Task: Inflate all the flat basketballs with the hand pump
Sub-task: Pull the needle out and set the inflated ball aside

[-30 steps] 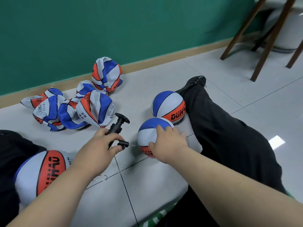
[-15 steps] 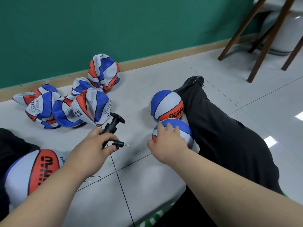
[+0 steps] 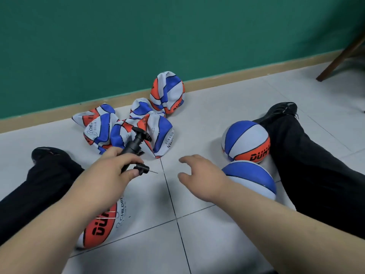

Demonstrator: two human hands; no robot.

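Head view only. Left hand [image 3: 110,171], mid-left of frame, is wrapped round the barrel of the pump [image 3: 136,144]. The pump's long axis runs diagonally, with the T-handle toward the upper right and the base in the fist. The needle [image 3: 154,171] sticks out sideways from the base, pointing right across the floor [image 3: 197,234] toward the right hand [image 3: 201,175]. Right hand is at centre frame, empty, fingers loosely spread and bent, palm down; contact with the floor cannot be told. The flat balls [image 3: 102,131] lie heaped in the upper-centre-left, near the wall [image 3: 177,36]. The nearest one [image 3: 161,135] sits just behind the pump handle, up and left of the right hand. Another stands on edge further back, by the skirting. Round balls [image 3: 245,141]: two at the right of frame, the lower one just beside the right wrist, and a third at lower left under the left forearm. Judgement: the left hand is nearer the heap but occupied. The free right hand would have to reach up-left, past the needle tip, to take the nearest flat ball.
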